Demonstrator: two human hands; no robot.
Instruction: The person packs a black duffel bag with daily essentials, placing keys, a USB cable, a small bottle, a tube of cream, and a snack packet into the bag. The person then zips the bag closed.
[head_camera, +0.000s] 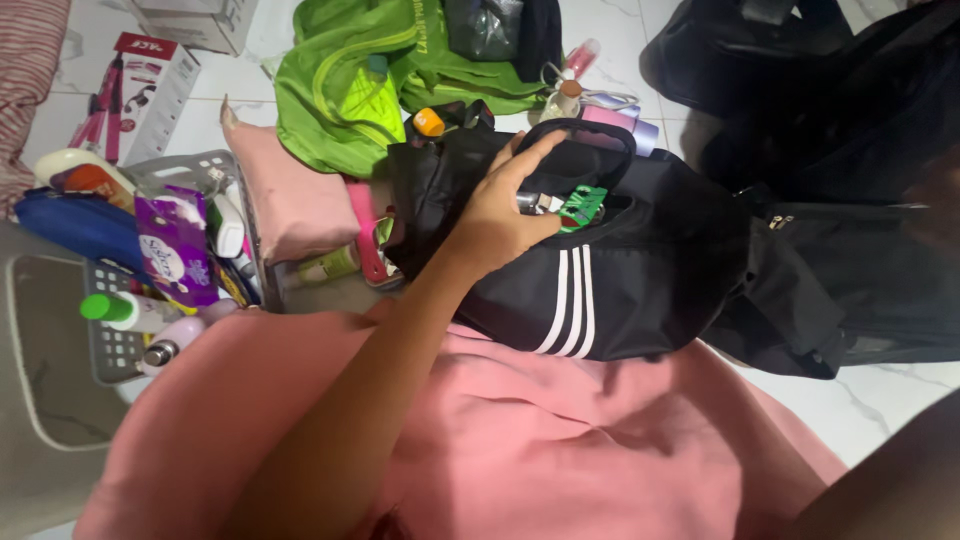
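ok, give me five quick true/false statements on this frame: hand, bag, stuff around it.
1. The left hand rests on a black bag with white stripes. True.
2. That hand's fingers touch a green tag at the bag's opening. True; a small metallic item sits there too.
3. The grey basket stands to the right of the black bag. False: it is on the left, holding bottles and a purple packet.
4. The bag beyond the black one is red. False: it is a bright green bag.
5. The right hand grips the bag's handle. False: the right hand cannot be seen.
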